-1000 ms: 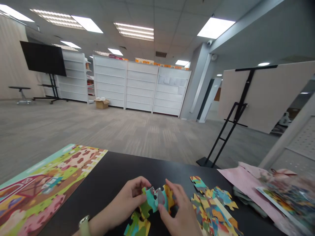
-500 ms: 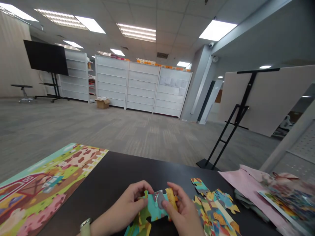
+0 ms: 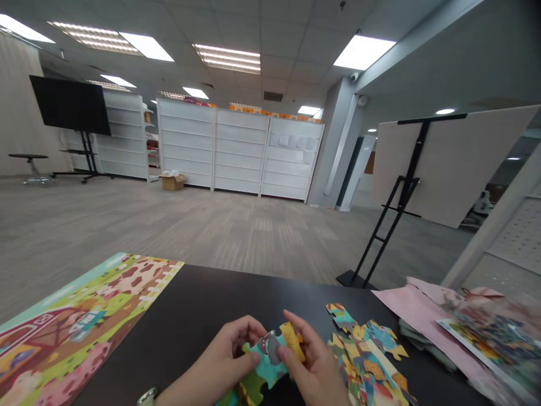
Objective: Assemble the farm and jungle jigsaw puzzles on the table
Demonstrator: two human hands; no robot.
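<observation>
Between my hands, above the black table (image 3: 203, 316), are colourful puzzle pieces (image 3: 270, 366) in teal, grey, green and yellow. My left hand (image 3: 234, 349) pinches them at the left, thumb on top. My right hand (image 3: 306, 361) grips the right side, its thumb on the grey part and a yellow piece (image 3: 293, 338) by its fingers. Green and yellow pieces (image 3: 252, 388) show just below; I cannot tell whether they are joined to the held ones. A pile of loose puzzle pieces (image 3: 367, 361) lies right of my right hand.
A farm picture sheet (image 3: 114, 316) covers the table's left side. At the right lie a pink bag (image 3: 422, 307) and a clear plastic bag (image 3: 499, 332) with colourful contents. Beyond the table stand a black easel (image 3: 395, 220), white shelves (image 3: 236, 152) and a screen (image 3: 70, 104).
My left hand has shifted slightly, its thumb now further onto the teal piece, and the held pieces are tilted more. The whole view has moved a little.
</observation>
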